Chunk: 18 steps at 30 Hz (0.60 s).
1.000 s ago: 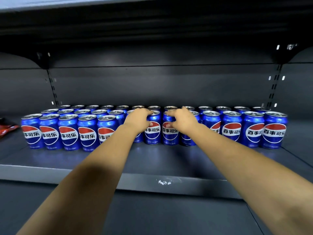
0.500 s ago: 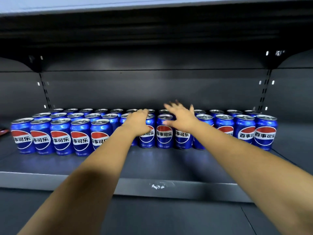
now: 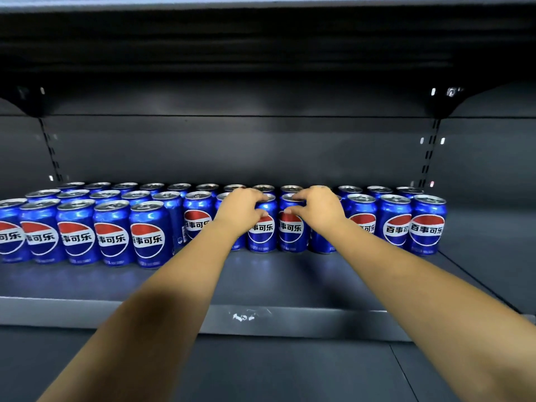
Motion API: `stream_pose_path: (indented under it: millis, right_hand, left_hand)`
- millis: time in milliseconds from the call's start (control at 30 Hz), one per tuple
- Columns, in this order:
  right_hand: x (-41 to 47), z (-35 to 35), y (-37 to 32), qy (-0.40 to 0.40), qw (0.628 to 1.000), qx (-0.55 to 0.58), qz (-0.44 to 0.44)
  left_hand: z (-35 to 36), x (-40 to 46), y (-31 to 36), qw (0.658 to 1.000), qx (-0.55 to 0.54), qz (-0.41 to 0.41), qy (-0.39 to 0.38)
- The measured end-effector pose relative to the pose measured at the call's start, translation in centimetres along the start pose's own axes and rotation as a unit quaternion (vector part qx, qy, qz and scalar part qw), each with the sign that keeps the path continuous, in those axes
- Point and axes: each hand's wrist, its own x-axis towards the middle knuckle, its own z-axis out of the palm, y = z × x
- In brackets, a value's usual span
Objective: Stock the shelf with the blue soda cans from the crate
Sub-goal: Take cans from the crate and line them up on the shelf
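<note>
blue cans (image 3: pixel 148 233) stand in rows on the grey shelf (image 3: pixel 261 317). the left hand (image 3: pixel 242 210) curls round one middle can (image 3: pixel 262 230), fingers over its top. just beside it, the right hand (image 3: pixel 320 208) pinches the neighbouring can (image 3: pixel 291 230).

Glossy blue metal cans (image 3: pixel 149 235) stand on a matt grey metal shelf (image 3: pixel 261 285).
</note>
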Motion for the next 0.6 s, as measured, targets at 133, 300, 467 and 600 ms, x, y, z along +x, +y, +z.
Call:
stream_pose_path:
  millis: [133,300,467,600]
  right_hand:
    - [0.11,0.17,0.01,0.013,1.0,-0.008,-0.008]
    - [0.35,-0.28,0.06,0.008,0.999,0.038,-0.014]
    - [0.77,-0.3,0.24,-0.003,0.999,0.049,-0.018]
    - [0.64,-0.58,-0.19,-0.002,1.0,0.014,0.006]
  left_hand:
    - [0.01,-0.16,0.4,1.0,0.012,-0.01,0.007]
    - [0.02,-0.7,0.77,0.999,-0.022,-0.017,0.023]
    - [-0.17,-0.7,0.81,1.0,-0.01,-0.016,0.016]
    - [-0.03,-0.64,0.94,1.0,0.008,-0.019,0.013]
